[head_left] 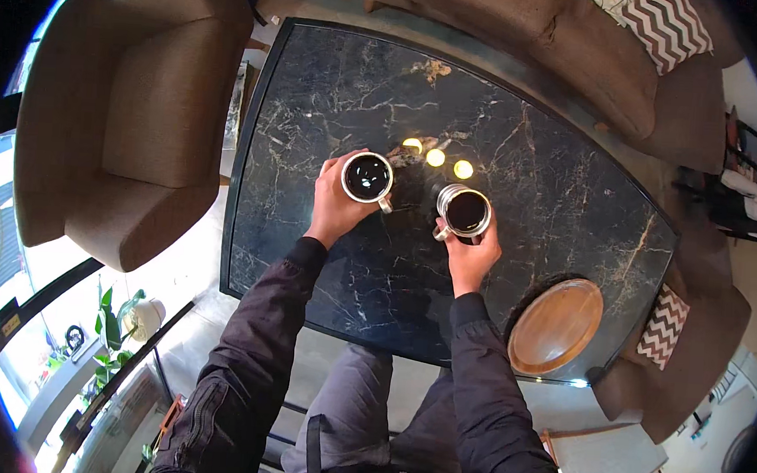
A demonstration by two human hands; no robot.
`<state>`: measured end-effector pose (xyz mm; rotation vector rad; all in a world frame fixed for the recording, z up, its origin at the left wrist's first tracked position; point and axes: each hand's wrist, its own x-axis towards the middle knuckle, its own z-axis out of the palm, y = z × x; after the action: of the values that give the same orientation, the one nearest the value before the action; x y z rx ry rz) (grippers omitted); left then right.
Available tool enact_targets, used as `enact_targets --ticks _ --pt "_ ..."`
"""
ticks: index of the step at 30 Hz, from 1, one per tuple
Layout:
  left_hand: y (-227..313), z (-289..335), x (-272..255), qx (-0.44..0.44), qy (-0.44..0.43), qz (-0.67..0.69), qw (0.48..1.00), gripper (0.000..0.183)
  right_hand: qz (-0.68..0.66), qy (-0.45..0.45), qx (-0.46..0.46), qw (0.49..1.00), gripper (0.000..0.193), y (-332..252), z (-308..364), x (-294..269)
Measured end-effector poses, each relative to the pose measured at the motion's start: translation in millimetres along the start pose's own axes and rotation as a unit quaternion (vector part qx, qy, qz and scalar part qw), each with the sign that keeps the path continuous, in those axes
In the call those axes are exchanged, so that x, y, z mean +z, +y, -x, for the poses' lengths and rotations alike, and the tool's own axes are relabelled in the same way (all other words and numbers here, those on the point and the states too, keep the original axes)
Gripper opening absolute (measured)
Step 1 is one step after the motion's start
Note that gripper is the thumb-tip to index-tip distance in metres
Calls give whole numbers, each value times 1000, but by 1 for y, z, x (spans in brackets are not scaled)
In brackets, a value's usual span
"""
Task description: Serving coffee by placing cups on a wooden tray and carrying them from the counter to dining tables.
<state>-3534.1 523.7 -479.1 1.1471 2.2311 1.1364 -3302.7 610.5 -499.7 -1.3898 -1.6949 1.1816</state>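
My left hand (335, 203) wraps around a white mug (367, 179) of dark coffee, its handle pointing toward me. My right hand (471, 255) grips a second mug (465, 212), also filled with dark coffee. Both mugs are over the middle of a black marble table (317, 103), a short gap between them. I cannot tell if they rest on the surface or hover just above it.
A round wooden tray (557, 325) lies at the table's near right corner. A brown armchair (135, 109) stands to the left and a brown sofa (529, 38) with zigzag cushions (664, 24) runs along the far side. My knees (360, 400) are at the near edge.
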Motion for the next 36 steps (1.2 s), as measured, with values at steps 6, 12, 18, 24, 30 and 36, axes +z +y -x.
enact_targets --ticks 6,12,18,24,30,36 --pt "3 16 17 -28 27 -10 999 65 -13 -39 7 999 76 5 10 -3" --pt "5 38 23 -23 61 9 998 68 -21 -1 31 999 70 3 29 6" --pt "14 51 29 -106 102 37 988 66 10 7 16 1000 69 -6 44 14" --pt "25 51 35 -135 108 139 975 75 91 -56 -37 994 69 -1 36 2" --pt "10 59 34 -19 96 3 995 75 -7 -66 7 998 77 -15 31 2" --pt "21 70 50 -156 131 162 966 71 130 -16 -50 990 76 -20 39 17"
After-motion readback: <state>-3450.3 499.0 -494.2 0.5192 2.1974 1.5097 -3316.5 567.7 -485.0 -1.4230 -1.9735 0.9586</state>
